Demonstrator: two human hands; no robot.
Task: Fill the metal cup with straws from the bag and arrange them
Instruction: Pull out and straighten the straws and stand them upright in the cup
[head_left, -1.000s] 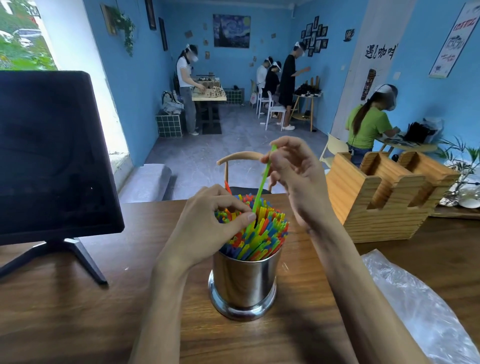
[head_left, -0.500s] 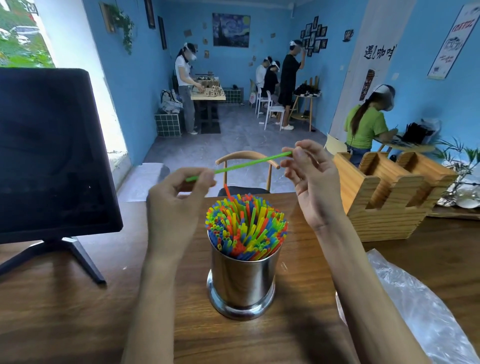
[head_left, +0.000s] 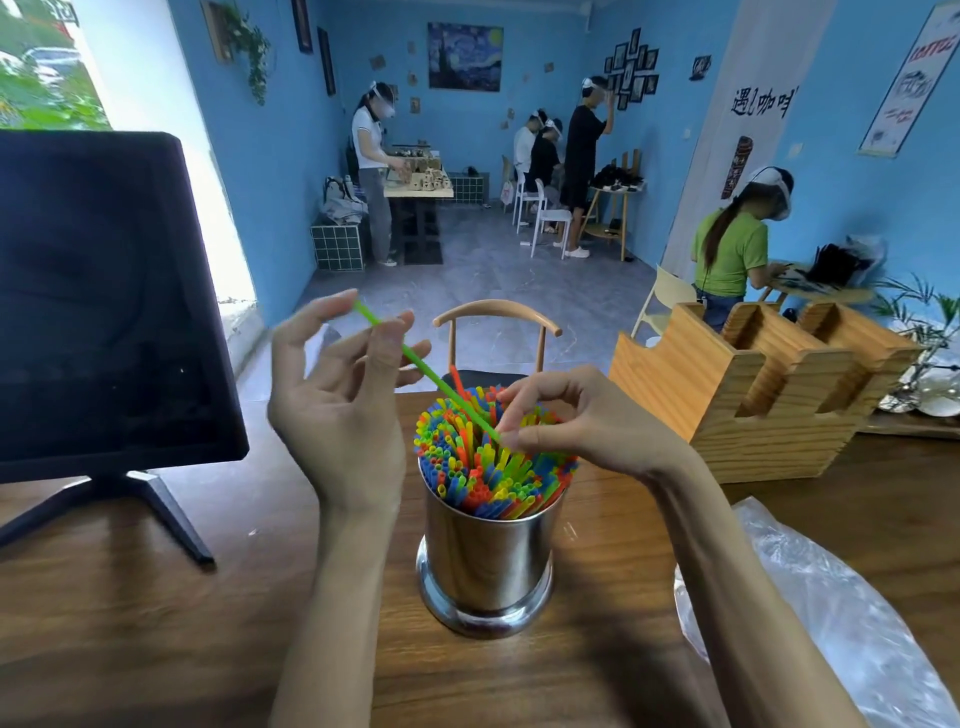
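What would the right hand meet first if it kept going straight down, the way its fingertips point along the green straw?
Most likely the packed straws in the metal cup: the right hand pinches the green straw just above their tops. Whether it already touches them is unclear.

I sit at a brown wooden desk (head_left: 130, 639) in a room with blue painted walls (head_left: 291, 171) and a grey tiled floor (head_left: 493, 280). Beyond the desk stands a curved-back wooden chair (head_left: 497, 317); daylight pours through a bright doorway (head_left: 150, 104) left of it.
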